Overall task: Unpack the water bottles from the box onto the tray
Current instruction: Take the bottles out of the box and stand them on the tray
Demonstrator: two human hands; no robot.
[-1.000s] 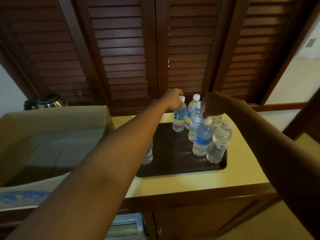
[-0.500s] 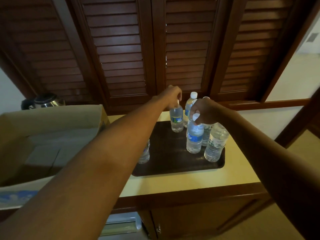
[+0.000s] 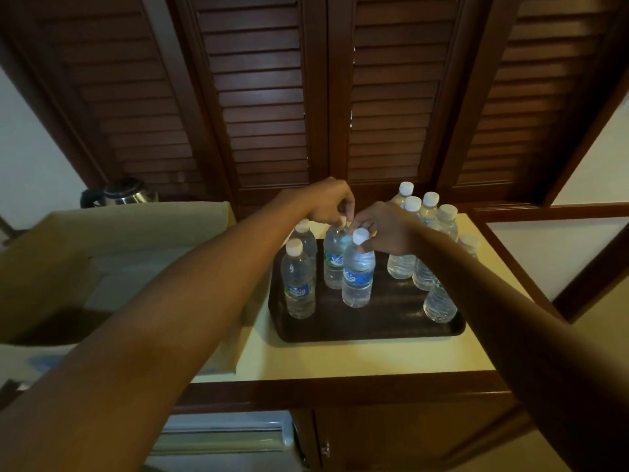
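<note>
Now we pinch with each hand, left hand (image 3: 328,202) and right hand (image 3: 386,228), one bottle cap, so the middle bottles (image 3: 357,270) stand straight on the tray (image 3: 357,330).

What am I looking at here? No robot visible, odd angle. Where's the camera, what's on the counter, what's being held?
There is no robot: a person works with bare hands and wears a wide-angle camera on the head, looking forward and down, so both forearms reach in from below. A dark tray sits on a pale countertop before louvred wooden doors. Capped water bottles stand on the tray in two clusters. The left hand pinches the cap of the green-labelled bottle; the right hand pinches the neck of the blue-labelled bottle, both upright on the tray. At left is the open cardboard box, with a steel kettle behind it.
</note>
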